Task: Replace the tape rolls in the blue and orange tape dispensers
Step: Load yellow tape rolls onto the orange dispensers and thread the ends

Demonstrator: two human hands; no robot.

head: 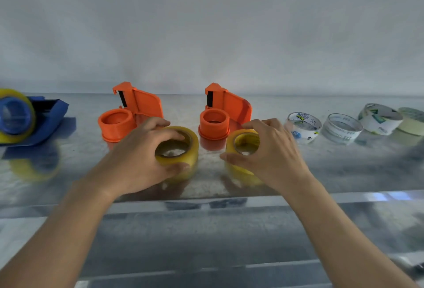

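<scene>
Both hands grip fresh yellow rolls, near the two orange dispensers.

Left hand (pixel 140 150) curls round one yellow tape roll (pixel 177 147), right hand (pixel 268 150) round another (pixel 241 150), both low over the surface (pixel 229 108). Blue dispenser (pixel 34 117) at far left looks loaded already; left orange dispenser (pixel 130 113) and right orange dispenser (pixel 223 115) show bare hubs, awaiting rolls.

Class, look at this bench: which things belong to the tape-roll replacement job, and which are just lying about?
Belonging to the job:
left orange dispenser, hub bare
right orange dispenser, hub bare
blue dispenser, already loaded
left yellow roll, held by left hand
right yellow roll, held by right hand

Lying about:
spent cores at right
pale roll, far right
</scene>
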